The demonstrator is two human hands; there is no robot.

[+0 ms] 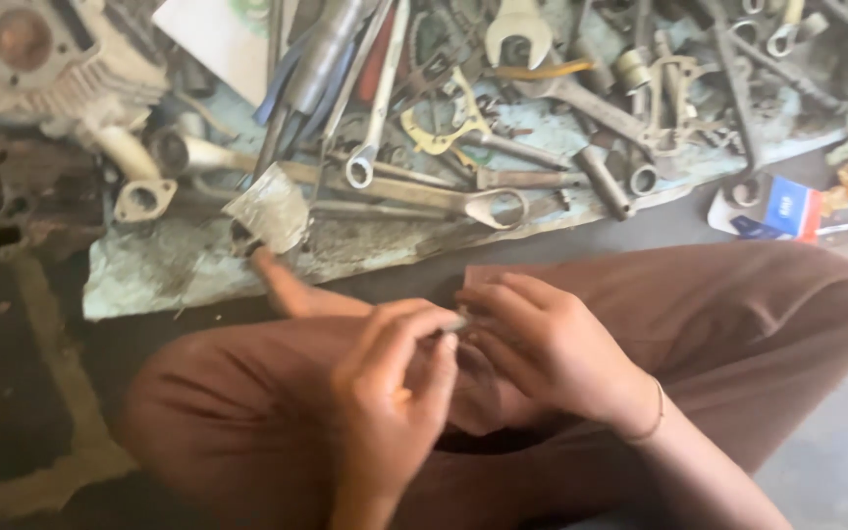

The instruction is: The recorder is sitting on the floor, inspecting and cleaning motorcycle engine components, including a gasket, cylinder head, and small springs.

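Pinched between both our hands, the small grey metal pin (455,322) sits above our brown-trousered lap (738,324): left hand (390,393) and right hand (542,344) each clasp 1 end. We judge it light, stiff, slippery; fingertip grip suits.

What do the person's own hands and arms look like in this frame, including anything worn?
Both arms are bare, with no sleeves in view and no gloves. The left hand shows no ring, watch or band. The right hand has a thin bracelet around its wrist, a slim plain loop. The picture is too soft to show finer marks on the fingers.
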